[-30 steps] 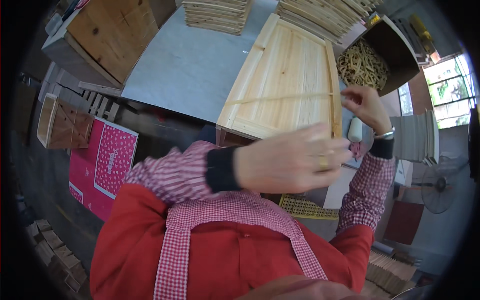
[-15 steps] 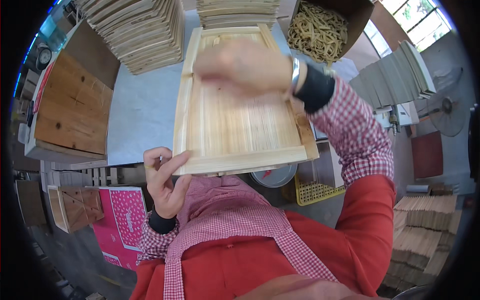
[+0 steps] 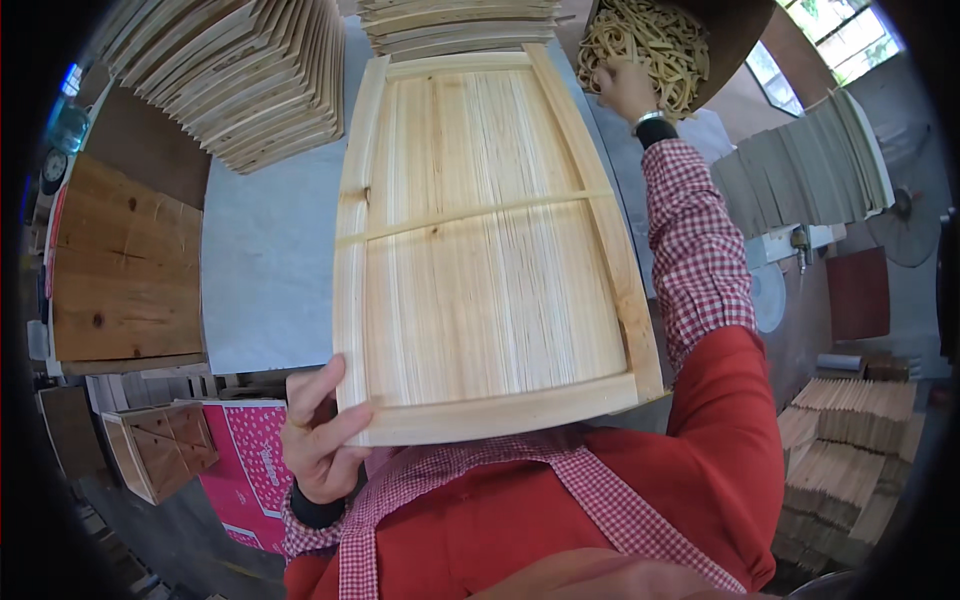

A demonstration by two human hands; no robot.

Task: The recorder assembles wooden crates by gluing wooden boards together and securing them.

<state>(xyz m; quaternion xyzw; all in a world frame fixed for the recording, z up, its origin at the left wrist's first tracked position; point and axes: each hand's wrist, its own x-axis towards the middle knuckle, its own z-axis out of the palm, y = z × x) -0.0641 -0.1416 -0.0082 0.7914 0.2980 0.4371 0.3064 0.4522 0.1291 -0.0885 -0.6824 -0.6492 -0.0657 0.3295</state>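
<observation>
In front of me lies a pale wooden panel (image 3: 480, 310) with raised rails along its edges, like a shallow tray. A tan rubber band (image 3: 465, 214) runs across its middle, stretched from side to side. At the panel's near left corner, my left hand (image 3: 322, 430) grips the edge, thumb and fingers closed on it. My right hand (image 3: 627, 90) reaches to the far right, its fingers curled into a heap of rubber bands (image 3: 655, 45) in a brown box (image 3: 735, 50). The fingertips are partly lost among the bands.
Stacks of thin wooden pieces (image 3: 250, 80) stand at the far left and far middle (image 3: 455, 25). A knotty wooden board (image 3: 125, 265) is on the left. Grey slats (image 3: 800, 165) and a fan (image 3: 905, 225) are at right. A pink carton (image 3: 250, 470) sits low at left.
My right hand has moved from over the panel to the box of bands. A rubber band now shows across the panel. The panel's near edge has come closer, with my left hand at its corner.
</observation>
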